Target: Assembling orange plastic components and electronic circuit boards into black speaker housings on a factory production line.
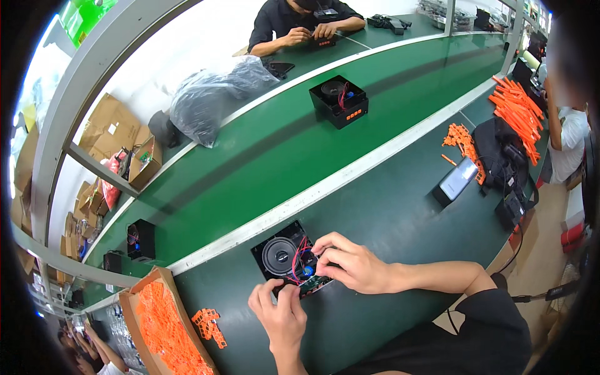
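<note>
A black speaker box point(257, 251) lies open-side up on the dark green bench before me. A round speaker cone point(279, 255) fills its left part. Red wires point(298, 255), a blue component point(309, 270) and a green circuit board point(311, 285) sit to the right of the cone. My left hand point(279, 315) is closed at the near edge of the box, thumb and fingers gripping there. My right hand point(355, 265) reaches over the right side with its fingers curled in a pinch beside the wires. What lies between those fingertips is hidden.
Ahead runs a green conveyor belt point(262, 162) carrying another open speaker box point(340, 103). At left stands a carton of orange plastic frames point(165, 325), with loose frames point(210, 327) beside it. A phone point(457, 180), black bag point(500, 153) and orange strips point(517, 115) lie right. A co-worker point(303, 28) sits opposite.
</note>
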Demonstrator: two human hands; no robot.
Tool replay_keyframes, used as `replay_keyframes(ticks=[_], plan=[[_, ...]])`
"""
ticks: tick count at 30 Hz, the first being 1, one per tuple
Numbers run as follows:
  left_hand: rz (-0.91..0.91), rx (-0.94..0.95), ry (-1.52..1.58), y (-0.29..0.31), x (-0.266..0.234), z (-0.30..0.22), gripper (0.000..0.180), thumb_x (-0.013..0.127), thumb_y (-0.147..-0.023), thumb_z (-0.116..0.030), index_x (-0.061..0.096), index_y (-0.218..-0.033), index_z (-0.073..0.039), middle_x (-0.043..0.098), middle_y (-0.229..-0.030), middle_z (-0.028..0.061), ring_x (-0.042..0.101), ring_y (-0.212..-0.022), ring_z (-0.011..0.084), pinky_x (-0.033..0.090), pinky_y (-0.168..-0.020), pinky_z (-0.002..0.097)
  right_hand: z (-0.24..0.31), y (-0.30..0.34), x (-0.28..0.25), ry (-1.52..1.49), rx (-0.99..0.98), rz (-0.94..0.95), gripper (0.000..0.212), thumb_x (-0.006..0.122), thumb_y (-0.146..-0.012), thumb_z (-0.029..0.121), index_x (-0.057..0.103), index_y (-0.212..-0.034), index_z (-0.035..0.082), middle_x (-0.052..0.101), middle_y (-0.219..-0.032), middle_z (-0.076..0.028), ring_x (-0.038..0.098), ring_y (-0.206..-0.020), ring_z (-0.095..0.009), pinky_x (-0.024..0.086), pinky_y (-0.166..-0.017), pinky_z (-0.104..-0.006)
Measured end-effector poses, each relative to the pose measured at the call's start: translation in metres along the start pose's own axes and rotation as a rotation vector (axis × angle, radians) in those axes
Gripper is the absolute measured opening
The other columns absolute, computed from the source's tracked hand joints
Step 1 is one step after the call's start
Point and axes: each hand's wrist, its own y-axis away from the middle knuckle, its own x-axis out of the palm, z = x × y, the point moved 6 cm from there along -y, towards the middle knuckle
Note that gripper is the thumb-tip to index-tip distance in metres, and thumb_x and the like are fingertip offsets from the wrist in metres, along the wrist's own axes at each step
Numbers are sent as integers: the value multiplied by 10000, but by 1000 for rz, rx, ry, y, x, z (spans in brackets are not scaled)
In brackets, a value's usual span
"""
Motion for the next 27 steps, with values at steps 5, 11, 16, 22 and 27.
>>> replay_keyframes(ticks=[5,11,16,22,27], plan=[[26,-49,66,11,16,10,50,639,-829,-80,601,-859,-72,557,-1045,95,471,-1043,335,352,-932,454,0,-1,0,1,-117,-11,105,636,-892,112,606,-898,11,531,-1119,-110,642,-857,-266,532,-754,-361],[-57,-150,151,23,28,26,21,580,-870,-73,564,-862,-62,547,-1046,100,452,-1046,328,313,-949,460,-13,-4,9,63,-114,14,90,677,-872,112,642,-902,34,556,-1115,-87,616,-923,-224,516,-775,-337],[-82,-185,169,24,27,30,24,585,-863,-69,564,-863,-59,545,-1056,101,446,-1050,329,312,-948,460,-12,-4,11,60,-79,25,78,677,-862,82,620,-887,36,548,-1163,-113,602,-977,-261,513,-776,-352],[-54,-191,157,27,26,33,30,593,-854,-72,568,-861,-55,544,-1062,101,435,-1055,323,304,-945,460,-9,-6,16,103,-190,8,94,651,-870,97,601,-893,21,534,-1162,-132,584,-1007,-299,507,-839,-377],[-87,-206,220,24,36,35,26,582,-860,-75,564,-856,-57,543,-1046,105,446,-1030,322,314,-928,458,-16,-7,15,79,-126,1,97,653,-871,101,606,-906,23,533,-1171,-133,573,-1035,-307,498,-856,-382]])
